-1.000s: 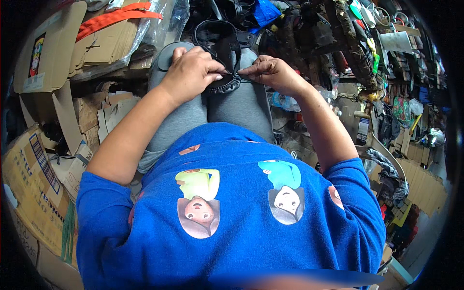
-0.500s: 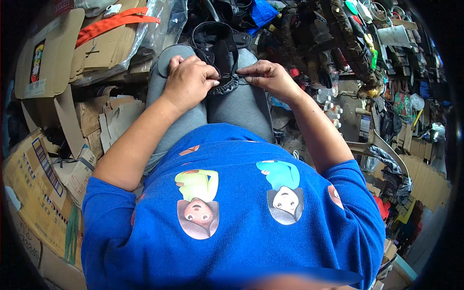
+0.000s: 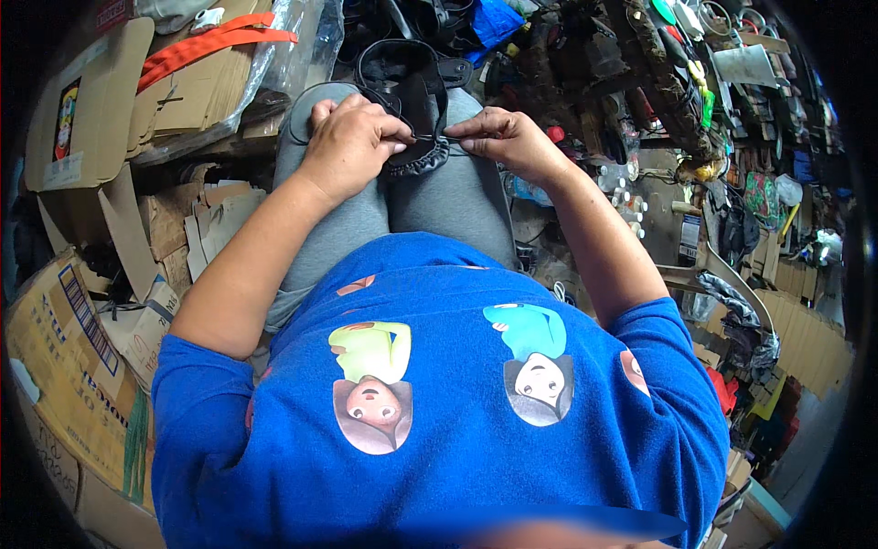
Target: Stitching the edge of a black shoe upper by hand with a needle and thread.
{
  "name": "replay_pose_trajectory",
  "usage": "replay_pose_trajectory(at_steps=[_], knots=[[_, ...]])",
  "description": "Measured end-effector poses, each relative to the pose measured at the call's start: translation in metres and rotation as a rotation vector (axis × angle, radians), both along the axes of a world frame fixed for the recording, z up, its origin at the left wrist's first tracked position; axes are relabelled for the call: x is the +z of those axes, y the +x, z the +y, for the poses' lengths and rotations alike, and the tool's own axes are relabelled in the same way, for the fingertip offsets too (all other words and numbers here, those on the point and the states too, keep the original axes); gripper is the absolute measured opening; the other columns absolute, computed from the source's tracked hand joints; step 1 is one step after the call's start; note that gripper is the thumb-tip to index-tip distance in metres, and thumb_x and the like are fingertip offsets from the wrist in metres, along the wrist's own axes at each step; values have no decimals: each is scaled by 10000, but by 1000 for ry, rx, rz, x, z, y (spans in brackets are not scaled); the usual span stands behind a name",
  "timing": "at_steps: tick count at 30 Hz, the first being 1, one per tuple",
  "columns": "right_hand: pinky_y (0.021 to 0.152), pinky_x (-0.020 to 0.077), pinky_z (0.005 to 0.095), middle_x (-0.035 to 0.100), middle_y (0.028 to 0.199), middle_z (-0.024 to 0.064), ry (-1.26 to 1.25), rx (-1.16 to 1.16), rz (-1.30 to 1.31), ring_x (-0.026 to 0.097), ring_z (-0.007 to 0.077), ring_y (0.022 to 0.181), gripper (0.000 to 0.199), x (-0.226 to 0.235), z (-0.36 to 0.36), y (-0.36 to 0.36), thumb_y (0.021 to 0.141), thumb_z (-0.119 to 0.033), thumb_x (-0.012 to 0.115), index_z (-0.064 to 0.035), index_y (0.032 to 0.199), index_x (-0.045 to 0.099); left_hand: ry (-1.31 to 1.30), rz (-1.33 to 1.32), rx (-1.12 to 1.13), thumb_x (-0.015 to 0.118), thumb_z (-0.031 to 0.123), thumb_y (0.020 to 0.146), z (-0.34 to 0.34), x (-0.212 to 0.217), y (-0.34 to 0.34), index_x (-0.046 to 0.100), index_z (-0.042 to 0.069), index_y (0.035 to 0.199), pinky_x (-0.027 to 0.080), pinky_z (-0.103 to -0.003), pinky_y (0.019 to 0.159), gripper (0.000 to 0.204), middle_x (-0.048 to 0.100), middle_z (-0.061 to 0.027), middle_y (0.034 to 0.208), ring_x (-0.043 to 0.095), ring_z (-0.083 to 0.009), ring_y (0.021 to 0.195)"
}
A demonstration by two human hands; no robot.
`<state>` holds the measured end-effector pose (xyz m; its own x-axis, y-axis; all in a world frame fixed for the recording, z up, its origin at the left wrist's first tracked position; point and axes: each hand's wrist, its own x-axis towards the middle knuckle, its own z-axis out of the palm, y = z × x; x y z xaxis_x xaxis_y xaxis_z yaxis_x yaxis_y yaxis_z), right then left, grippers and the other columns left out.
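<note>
A black leather-like piece (image 3: 419,165) with a gathered, puckered edge lies over my grey-trousered thighs. It seems joined to a larger open black loop (image 3: 402,57) beyond it, with a small tab at its right side. My left hand (image 3: 357,142) is closed, thumb and forefinger pinching the piece's left edge near the gathers. From the right, the thumb and forefinger of my right hand (image 3: 503,139) come together at the opposite edge. A thin shiny line shows in the gap between both sets of fingertips; whether it is needle or thread is too small to tell.
Flattened cardboard (image 3: 197,91) with orange-red straps (image 3: 210,46) is stacked at the far left. A large carton (image 3: 69,339) stands at the near left. Small bottles (image 3: 629,209) sit right of my knee, and cluttered shelves (image 3: 732,110) fill the right side.
Both hands keep their pinch at the black piece, with only slight finger movement. The thin shiny line between the fingertips shows more plainly now. The whole view has shifted a little.
</note>
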<state>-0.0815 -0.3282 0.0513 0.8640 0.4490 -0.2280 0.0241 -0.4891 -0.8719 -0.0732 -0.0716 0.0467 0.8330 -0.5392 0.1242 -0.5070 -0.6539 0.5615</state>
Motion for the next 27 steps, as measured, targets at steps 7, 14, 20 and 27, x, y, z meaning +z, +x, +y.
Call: replay_pose_trajectory(at_steps=[7, 14, 20, 27], knots=[[731, 472, 175, 664, 929, -22, 224, -154, 303, 577, 25, 820, 248, -2, 4, 2, 867, -74, 657, -46, 1113, 664, 19, 190, 106, 713, 235, 740, -14, 7, 1, 712, 185, 888, 268, -375, 905, 157, 684, 36, 863, 555, -145, 924], [733, 475, 178, 665, 928, -16, 203, -125, 310, 581, 29, 822, 228, -2, 3, 6, 861, -70, 665, -36, 1087, 665, 66, 203, 89, 708, 240, 752, -15, 8, 5, 706, 194, 882, 256, -379, 900, 138, 681, 58, 864, 548, -135, 937], [759, 474, 227, 657, 908, 1, 61, -13, 115, 589, 75, 849, 183, 7, 3, 12, 850, -38, 655, -40, 1028, 694, 77, 146, 26, 715, 227, 751, -10, 7, 8, 709, 214, 913, 259, -375, 885, 163, 677, 69, 874, 538, -128, 955], [835, 484, 245, 693, 959, 24, 46, 2, 213, 611, 82, 885, 190, 11, 4, 21, 846, -15, 640, -48, 1022, 702, 100, 81, -25, 730, 236, 723, -15, 3, 20, 713, 208, 868, 306, -378, 853, 149, 676, 51, 858, 552, -153, 918]])
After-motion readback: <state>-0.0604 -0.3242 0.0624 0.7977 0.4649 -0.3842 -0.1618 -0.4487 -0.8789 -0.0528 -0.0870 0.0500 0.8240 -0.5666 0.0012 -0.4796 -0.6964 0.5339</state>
